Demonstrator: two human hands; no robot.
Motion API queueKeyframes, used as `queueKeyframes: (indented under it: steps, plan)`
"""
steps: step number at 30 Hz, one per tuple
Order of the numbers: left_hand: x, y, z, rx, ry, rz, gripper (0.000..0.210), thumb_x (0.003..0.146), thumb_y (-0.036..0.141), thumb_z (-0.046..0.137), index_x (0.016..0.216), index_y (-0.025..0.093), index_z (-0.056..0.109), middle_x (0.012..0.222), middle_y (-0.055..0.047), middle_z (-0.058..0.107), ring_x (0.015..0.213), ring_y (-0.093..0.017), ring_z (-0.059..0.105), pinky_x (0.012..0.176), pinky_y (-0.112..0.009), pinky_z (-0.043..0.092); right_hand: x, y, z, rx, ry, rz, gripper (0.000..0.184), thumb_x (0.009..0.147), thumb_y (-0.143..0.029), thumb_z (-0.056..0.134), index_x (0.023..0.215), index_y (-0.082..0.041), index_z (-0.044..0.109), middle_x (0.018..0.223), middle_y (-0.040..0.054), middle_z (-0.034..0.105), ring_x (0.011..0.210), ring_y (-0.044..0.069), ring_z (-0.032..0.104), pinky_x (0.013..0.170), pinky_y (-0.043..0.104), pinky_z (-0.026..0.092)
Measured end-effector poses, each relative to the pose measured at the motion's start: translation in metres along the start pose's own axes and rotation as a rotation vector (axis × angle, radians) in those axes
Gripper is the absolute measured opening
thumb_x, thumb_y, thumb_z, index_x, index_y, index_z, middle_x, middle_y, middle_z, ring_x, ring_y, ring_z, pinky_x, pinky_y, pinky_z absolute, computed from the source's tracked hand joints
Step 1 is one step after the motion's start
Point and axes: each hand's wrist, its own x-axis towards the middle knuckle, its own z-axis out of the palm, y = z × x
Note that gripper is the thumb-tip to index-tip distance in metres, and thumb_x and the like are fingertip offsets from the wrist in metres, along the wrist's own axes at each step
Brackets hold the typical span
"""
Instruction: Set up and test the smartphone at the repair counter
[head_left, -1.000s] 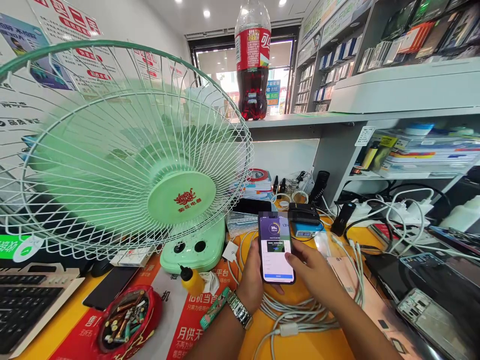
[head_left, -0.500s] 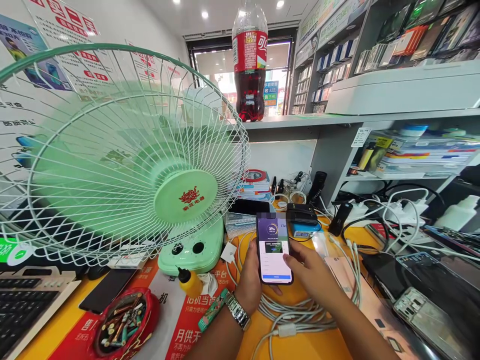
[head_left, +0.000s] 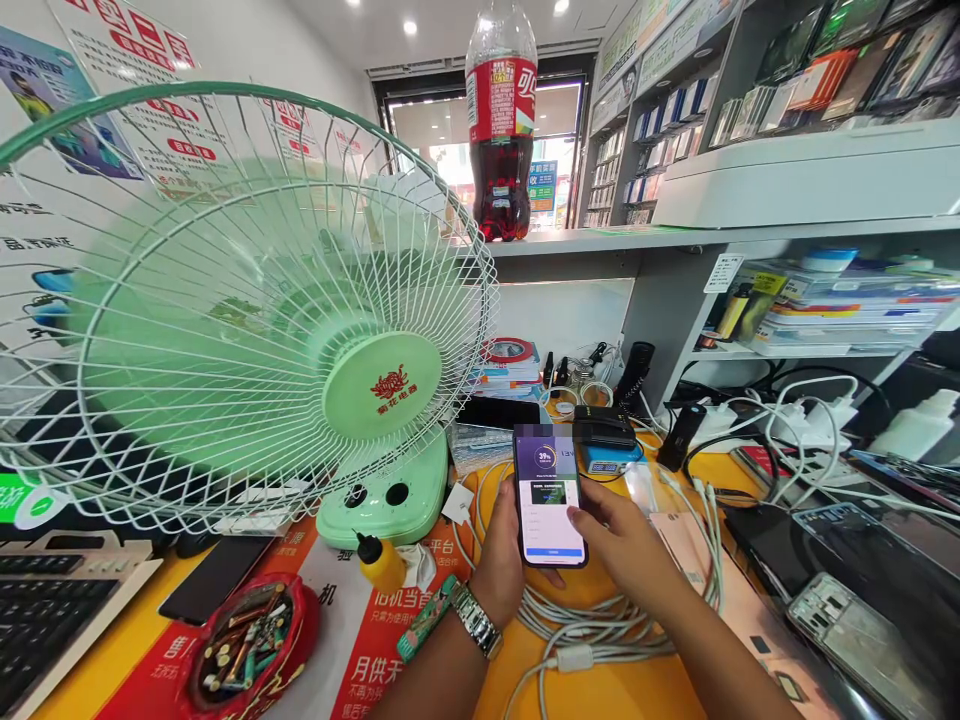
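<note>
A smartphone point(head_left: 553, 532) is held upright over the desk, its lit screen showing a purple header with 39% and a white page below. My left hand point(head_left: 501, 560) wraps round its left side, with fingertips showing beneath the lower edge. At the right edge is my right hand point(head_left: 619, 535), closed against the phone, its thumb on the screen and the other fingers partly hidden. Coiled white cables point(head_left: 592, 635) lie under the hands. A metal-banded watch point(head_left: 478, 620) is on my left wrist.
A big green fan point(head_left: 382, 385) fills the left. Near it are a yellow bottle point(head_left: 381, 562), a red bowl of small cylinders point(head_left: 251, 640), a dark phone point(head_left: 214, 580) and a keyboard point(head_left: 52, 620). Phone parts point(head_left: 847, 630) lie right. A cola bottle point(head_left: 501, 150) stands on the shelf.
The fan head has turned slightly to the right. Both hands and the phone are in nearly the same place, with the same page on the screen.
</note>
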Motion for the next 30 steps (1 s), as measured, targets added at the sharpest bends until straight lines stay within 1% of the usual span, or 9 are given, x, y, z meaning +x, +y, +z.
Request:
queueKeyframes:
  steps: [8,11,15,21,26,30]
  plan:
    - [-0.0004,0.0013,0.0011,-0.009,0.003,-0.005,0.053,0.094,0.056,0.025,0.121,0.019,0.051,0.099,-0.010,0.067,0.065,-0.018,0.065,0.034,-0.014,0.039,-0.0011,-0.0012,-0.0003,-0.006,-0.008,0.000,0.032,0.081,-0.034,0.049,0.102,-0.013,0.062,0.080,0.0060,0.066,0.074,0.024,0.060,0.065,0.034,0.048]
    - [-0.0005,-0.0001,0.0003,-0.008,-0.004,0.000,0.053,0.094,0.056,0.025,0.120,0.019,0.052,0.099,-0.010,0.067,0.065,-0.018,0.066,0.034,-0.015,0.040,-0.0015,0.0006,-0.0006,-0.017,-0.003,-0.001,0.032,0.081,-0.033,0.049,0.102,-0.014,0.062,0.082,0.0065,0.066,0.076,0.024,0.061,0.066,0.034,0.048]
    - [0.0002,-0.0023,-0.0014,-0.023,-0.008,-0.003,0.055,0.093,0.058,0.026,0.120,0.018,0.053,0.098,-0.010,0.068,0.066,-0.018,0.066,0.038,-0.017,0.044,-0.0008,0.0016,-0.0005,-0.014,-0.005,-0.001,0.032,0.081,-0.032,0.049,0.103,-0.014,0.062,0.085,0.0066,0.067,0.079,0.024,0.062,0.068,0.034,0.049]
    - [0.0013,-0.0012,-0.0008,-0.039,0.000,-0.010,0.055,0.093,0.058,0.028,0.124,0.019,0.051,0.095,-0.009,0.069,0.068,-0.018,0.067,0.048,-0.024,0.052,-0.0001,0.0023,-0.0001,-0.014,-0.009,-0.014,0.031,0.082,-0.031,0.049,0.104,-0.014,0.062,0.083,0.0059,0.067,0.077,0.023,0.061,0.068,0.034,0.049]
    - [0.0007,0.0003,0.0007,-0.031,0.007,-0.007,0.055,0.094,0.056,0.026,0.125,0.018,0.051,0.094,-0.009,0.069,0.067,-0.018,0.067,0.050,-0.025,0.053,-0.0002,0.0016,0.0003,0.013,-0.017,-0.024,0.032,0.082,-0.029,0.049,0.107,-0.014,0.061,0.091,0.0067,0.067,0.082,0.024,0.061,0.072,0.034,0.048]
    - [-0.0004,-0.0003,0.0000,-0.011,0.010,-0.002,0.054,0.095,0.055,0.025,0.124,0.018,0.051,0.094,-0.009,0.069,0.069,-0.018,0.067,0.051,-0.025,0.053,-0.0005,0.0000,0.0002,0.014,-0.016,-0.010,0.033,0.081,-0.030,0.049,0.107,-0.014,0.060,0.090,0.0069,0.068,0.079,0.023,0.061,0.070,0.034,0.048]
